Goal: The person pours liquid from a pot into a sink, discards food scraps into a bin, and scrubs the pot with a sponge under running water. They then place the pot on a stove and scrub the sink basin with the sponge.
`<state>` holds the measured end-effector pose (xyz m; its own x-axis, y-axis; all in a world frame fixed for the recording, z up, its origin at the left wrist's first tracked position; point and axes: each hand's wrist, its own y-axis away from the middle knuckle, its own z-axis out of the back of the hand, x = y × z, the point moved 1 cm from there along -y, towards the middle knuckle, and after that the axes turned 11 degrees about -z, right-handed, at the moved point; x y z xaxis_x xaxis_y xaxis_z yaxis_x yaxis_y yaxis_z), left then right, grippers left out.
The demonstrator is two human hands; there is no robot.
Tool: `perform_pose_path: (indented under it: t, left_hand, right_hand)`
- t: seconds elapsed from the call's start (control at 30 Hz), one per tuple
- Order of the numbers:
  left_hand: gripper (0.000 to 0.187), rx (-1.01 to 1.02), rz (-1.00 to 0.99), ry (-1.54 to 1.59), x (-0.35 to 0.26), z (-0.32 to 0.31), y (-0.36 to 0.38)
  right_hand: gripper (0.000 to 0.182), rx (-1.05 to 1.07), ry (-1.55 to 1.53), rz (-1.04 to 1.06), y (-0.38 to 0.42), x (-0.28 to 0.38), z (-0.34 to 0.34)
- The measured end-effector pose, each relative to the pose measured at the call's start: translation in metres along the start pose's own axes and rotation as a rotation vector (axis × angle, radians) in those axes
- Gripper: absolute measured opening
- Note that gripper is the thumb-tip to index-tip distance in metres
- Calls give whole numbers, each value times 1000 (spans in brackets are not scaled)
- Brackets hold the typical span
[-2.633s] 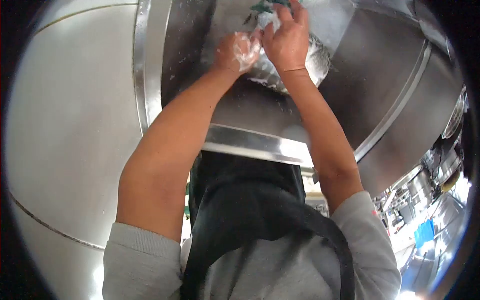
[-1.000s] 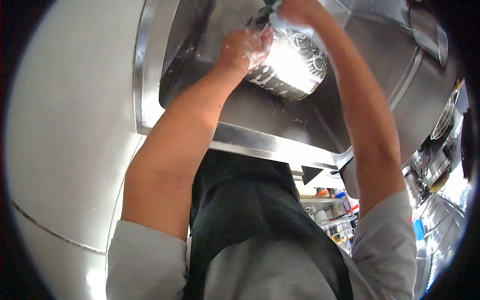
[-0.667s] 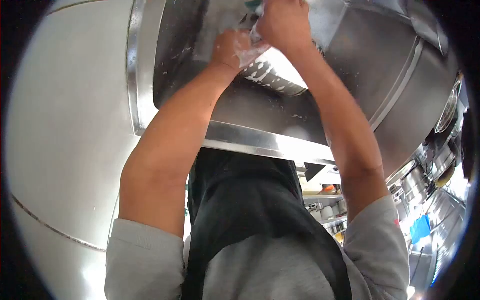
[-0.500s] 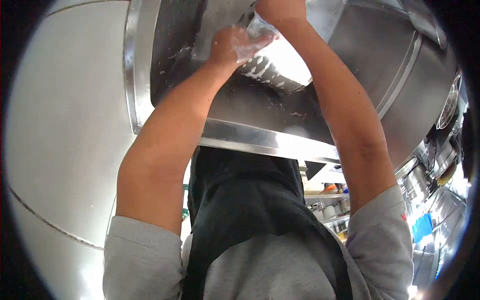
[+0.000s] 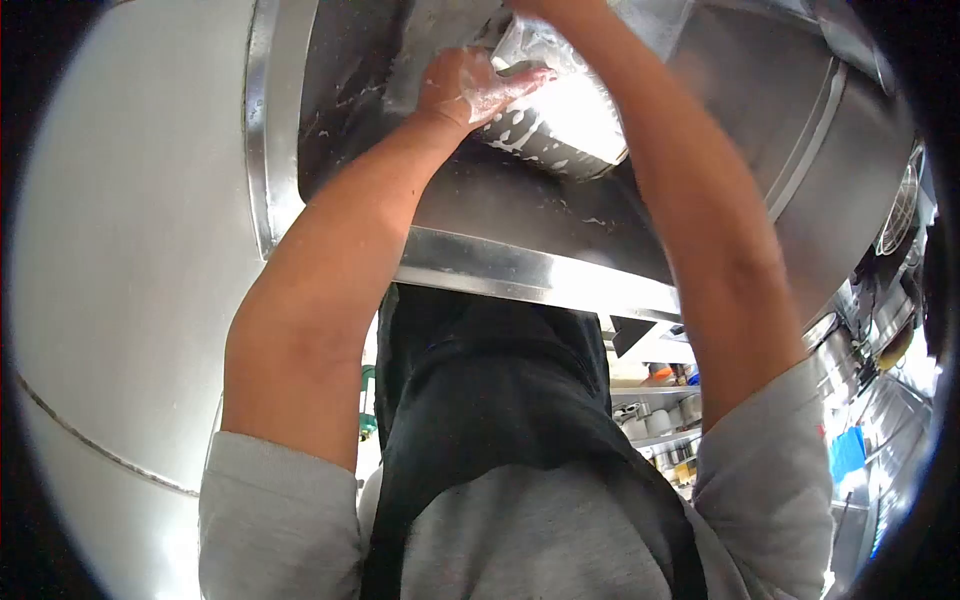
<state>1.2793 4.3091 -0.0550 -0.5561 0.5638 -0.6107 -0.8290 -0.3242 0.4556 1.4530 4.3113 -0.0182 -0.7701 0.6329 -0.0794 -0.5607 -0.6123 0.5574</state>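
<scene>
My left hand point(image 5: 465, 85) is covered in soap foam and grips the rim of a dark bowl with a white pattern point(image 5: 560, 135). It holds the bowl tilted over the steel sink point(image 5: 520, 275). My right forearm reaches up over the bowl. My right hand point(image 5: 545, 8) is cut off by the top edge of the view, so what it holds is hidden. A foamy, shiny patch point(image 5: 530, 45) lies on the bowl just under that hand.
A wide steel counter point(image 5: 130, 250) runs along the left of the sink, and a steel surface point(image 5: 830, 150) on its right. Shelves with small containers point(image 5: 660, 420) and a blue item point(image 5: 845, 450) show at lower right. My grey sleeves and dark apron fill the bottom.
My right hand has moved up past the top edge, where earlier it rubbed the bowl with a green and white sponge. My left hand keeps its grip as the bowl turns slightly.
</scene>
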Motion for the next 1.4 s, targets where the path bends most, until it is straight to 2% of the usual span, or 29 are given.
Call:
perform_pose_path:
  t: [0.03,0.1,0.17,0.2,0.27,0.33,0.37,0.4,0.5,0.57,0.6,0.63,0.67,0.73,0.8,0.87,0.93,1.0,1.07,1.1,1.13,1.2,1.23,1.27,1.3,1.33,1.37,1.4]
  left_hand:
    - [91,-4,-26,0,1,0,1]
    - [85,59,-75,-110,9,-6,-4]
    - [80,93,-128,-142,18,-12,-5]
    - [78,94,-162,-122,23,-13,-4]
    - [75,139,-220,-143,30,-17,-7]
    - [72,223,-261,-211,34,-26,-9]
    - [74,256,-253,-145,27,-20,-2]
    - [76,279,-247,-84,14,-5,5]
    - [88,310,-232,-49,6,11,5]
    - [100,335,-218,-65,6,8,4]
    - [107,352,-62,-108,11,2,2]
    - [109,350,-65,-95,15,-7,2]
    - [110,342,-71,-89,20,-14,0]
    - [110,316,-90,-91,19,-7,-1]
    - [109,288,-110,-96,3,10,7]
    - [106,293,-142,-146,6,-1,1]
    - [104,295,-167,-193,23,-21,-5]
    - [102,268,-182,-186,33,-29,-9]
    - [100,197,-185,-76,35,-27,-9]
    - [99,159,-181,7,31,-25,-1]
    - [97,222,-75,-21,3,12,10]
    - [96,275,-71,-44,-2,14,9]
    - [96,297,-60,-54,1,12,6]
    - [96,322,-165,-156,10,0,-1]
    - [96,298,-135,-135,11,0,1]
    - [96,278,-109,-118,7,2,3]
    - [96,260,-89,-100,5,3,6]
    - [97,295,-75,-21,5,6,6]
  right_hand:
    - [28,-266,-53,-3,30,1,-12]
    - [27,-389,45,84,72,0,-15]
    - [27,-893,-248,136,96,-3,-54]
    - [30,-822,-283,154,108,-6,-61]
    - [53,-676,-353,178,130,-18,-71]
    - [49,-538,-510,182,134,-35,-93]
    - [46,-466,-586,182,137,-44,-98]
    - [43,-523,-552,179,137,-51,-96]
    - [42,-135,-703,-352,96,-80,-92]
    - [40,-522,-209,323,27,-105,-111]
    - [40,-504,-234,420,26,-106,-116]
    - [39,-481,-258,518,24,-107,-120]
    - [39,-273,-556,362,46,-101,-107]
    - [40,-219,-878,214,64,-101,-109]
    - [39,-429,-625,436,41,-98,-116]
    - [33,-109,-735,28,14,-94,-109]
    - [28,-277,-222,248,21,-96,-114]
    - [23,-410,-504,177,48,-102,-130]
    - [23,-479,-594,-10,103,-117,-120]
    - [22,-386,-515,-113,104,-138,-123]
    - [22,-294,-436,-218,105,-161,-125]
    - [23,-85,-292,-292,85,-184,-104]
    - [22,-81,-383,-313,64,-184,-89]
    - [22,-78,-476,-334,45,-181,-70]
    - [23,-122,-498,-271,19,-170,-51]
    - [24,-142,-324,-108,-17,-146,-35]
    - [26,-159,63,110,-57,-119,-29]
    - [28,-155,305,237,-79,-87,-29]
